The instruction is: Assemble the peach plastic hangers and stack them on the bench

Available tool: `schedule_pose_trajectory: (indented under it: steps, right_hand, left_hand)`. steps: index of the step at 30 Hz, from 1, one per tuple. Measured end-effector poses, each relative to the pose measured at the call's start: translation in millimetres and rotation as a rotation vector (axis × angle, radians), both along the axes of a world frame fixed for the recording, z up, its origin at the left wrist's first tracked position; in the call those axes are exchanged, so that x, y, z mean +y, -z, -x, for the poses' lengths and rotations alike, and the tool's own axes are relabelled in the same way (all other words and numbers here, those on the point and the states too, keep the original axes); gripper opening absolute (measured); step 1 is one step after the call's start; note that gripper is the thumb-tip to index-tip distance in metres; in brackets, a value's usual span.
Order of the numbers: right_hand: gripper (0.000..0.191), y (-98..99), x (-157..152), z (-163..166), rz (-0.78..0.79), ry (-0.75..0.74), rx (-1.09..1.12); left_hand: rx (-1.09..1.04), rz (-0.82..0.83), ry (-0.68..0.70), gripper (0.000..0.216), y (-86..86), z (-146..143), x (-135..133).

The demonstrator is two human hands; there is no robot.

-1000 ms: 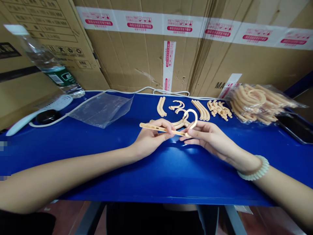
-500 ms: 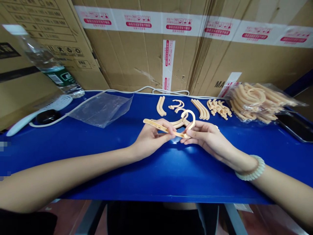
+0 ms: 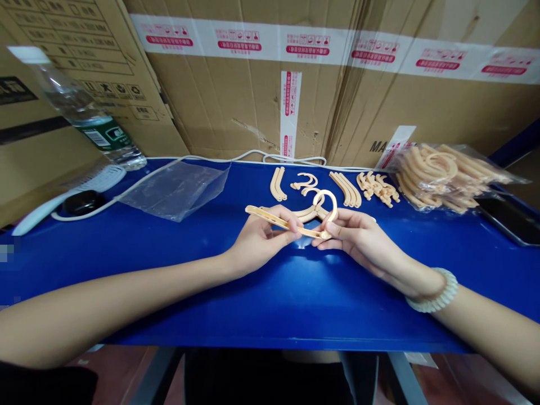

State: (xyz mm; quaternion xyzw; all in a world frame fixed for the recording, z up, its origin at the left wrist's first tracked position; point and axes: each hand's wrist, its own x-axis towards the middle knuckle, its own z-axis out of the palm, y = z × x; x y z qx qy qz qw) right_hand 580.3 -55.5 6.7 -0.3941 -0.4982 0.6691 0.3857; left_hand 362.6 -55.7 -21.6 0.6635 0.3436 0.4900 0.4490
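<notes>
Over the middle of the blue table, my left hand (image 3: 268, 233) is closed around a long beige plastic hanger arm (image 3: 264, 214), hollow side showing. My right hand (image 3: 348, 230) pinches a curved beige hanger hook (image 3: 331, 201) at its base. The hook's base meets the right end of the arm; whether the two are locked together I cannot tell. Just behind my hands lie more joined hanger pieces (image 3: 306, 214), partly hidden. Beyond them are two loose arms (image 3: 277, 184), several hooks (image 3: 307, 181), another row of arms (image 3: 346, 190) and a pile of small parts (image 3: 377, 187).
A clear bag of beige parts (image 3: 442, 174) sits at the right, beside a dark phone (image 3: 512, 219). To the left are a flat plastic bag (image 3: 179, 188), a water bottle (image 3: 103, 132), a hairbrush (image 3: 63, 197) and a black object (image 3: 82, 202). Cardboard boxes (image 3: 236, 101) stand along the back.
Both hands keep their hold at the same spot. The hanger arm and the hook's base have tilted very slightly; nothing was let go.
</notes>
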Motion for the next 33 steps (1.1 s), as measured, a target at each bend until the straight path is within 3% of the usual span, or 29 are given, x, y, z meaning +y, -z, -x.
schedule_pose_trajectory:
  steps: [9, 20, 27, 33]
  right_hand:
    - [0.038, 6.6, -2, 3, -0.106, 0.023, -0.036]
    - [0.029, 10.1, -5, 8, -0.259, 0.059, -0.171]
    - [0.03, 4.8, -4, 8, -0.459, 0.032, -0.275]
    - [0.032, 6.9, -7, 14, -0.33, -0.036, -0.183]
  left_hand:
    - [0.011, -0.001, 0.049, 0.01, -0.3, 0, -3]
    - [0.102, -0.107, 0.028, 0.012, -1.8, 0, -2]
    - [-0.113, 0.172, 0.024, 0.029, 0.6, -2, 2]
    - [-0.094, 0.212, 0.117, 0.036, 4.1, -7, 0]
